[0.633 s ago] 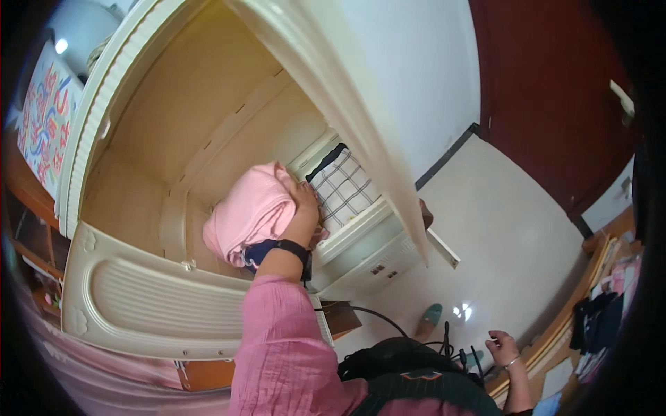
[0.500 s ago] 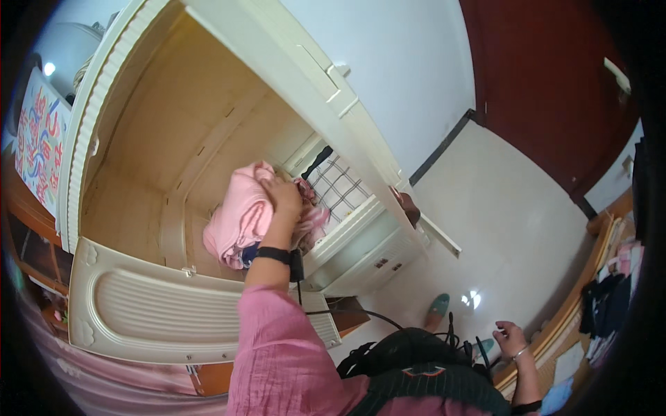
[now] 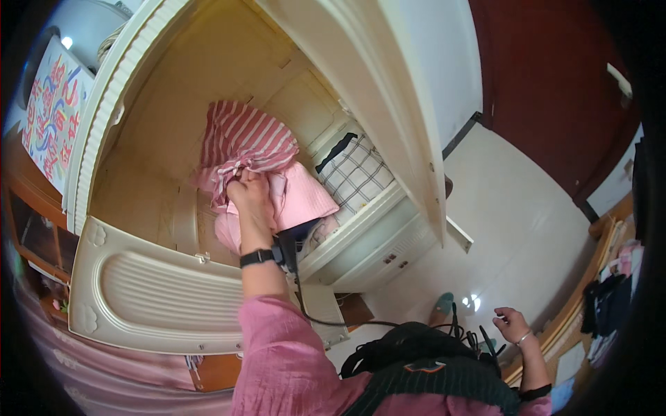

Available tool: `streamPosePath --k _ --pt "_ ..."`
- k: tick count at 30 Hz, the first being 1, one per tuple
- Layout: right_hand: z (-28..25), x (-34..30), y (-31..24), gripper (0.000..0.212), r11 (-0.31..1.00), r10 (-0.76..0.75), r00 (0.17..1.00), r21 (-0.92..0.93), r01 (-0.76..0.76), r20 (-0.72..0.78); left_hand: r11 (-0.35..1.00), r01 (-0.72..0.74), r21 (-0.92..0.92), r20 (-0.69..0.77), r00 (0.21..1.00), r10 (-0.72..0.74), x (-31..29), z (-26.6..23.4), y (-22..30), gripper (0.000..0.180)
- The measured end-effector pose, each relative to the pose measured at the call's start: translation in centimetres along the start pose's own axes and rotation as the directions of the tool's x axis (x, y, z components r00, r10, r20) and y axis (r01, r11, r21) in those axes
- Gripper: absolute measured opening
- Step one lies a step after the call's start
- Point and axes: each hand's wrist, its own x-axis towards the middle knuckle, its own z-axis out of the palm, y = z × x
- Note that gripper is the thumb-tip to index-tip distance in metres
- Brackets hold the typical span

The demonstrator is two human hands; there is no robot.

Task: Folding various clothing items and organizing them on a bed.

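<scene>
Inside a cream wardrobe, my left hand is closed on the gathered end of a pink-and-white striped cloth. The rest of the cloth fans out beyond my fingers. A folded plain pink cloth lies beside and partly beneath my wrist, over something dark blue. To its right is a white cloth with a dark check, with a black strip at its edge. My right hand hangs away at the right over the floor, fingers loosely bent and apart, holding nothing.
One wardrobe door stands open towards me on the left; another stands open on the right. A black cable runs from my left wrist to a black bag. Clothes lie on a wooden unit at the far right.
My left hand has shifted from the bundled pink cloth to the striped cloth, which is now spread out to view. The pink cloth now lies further right. My right hand stays at the right.
</scene>
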Motion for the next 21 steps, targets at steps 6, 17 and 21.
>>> streamPosePath --k 6,17,21 --pt "-4.0 -1.1 -7.7 0.030 0.984 -0.148 0.989 0.097 0.150 -0.028 0.963 -0.179 0.201 0.874 0.478 -0.093 -17.1 7.0 -8.2 0.037" --pt "-6.4 -2.9 -16.7 0.038 0.332 -0.255 0.966 0.942 0.048 0.041 0.536 0.706 0.462 0.630 0.163 -0.759 -36.2 5.0 -19.2 0.041" --pt "-9.4 -6.0 -13.8 0.023 0.207 0.011 0.952 0.932 0.298 -0.307 0.413 0.770 0.486 0.630 0.020 -0.777 -37.6 7.3 -21.9 0.042"
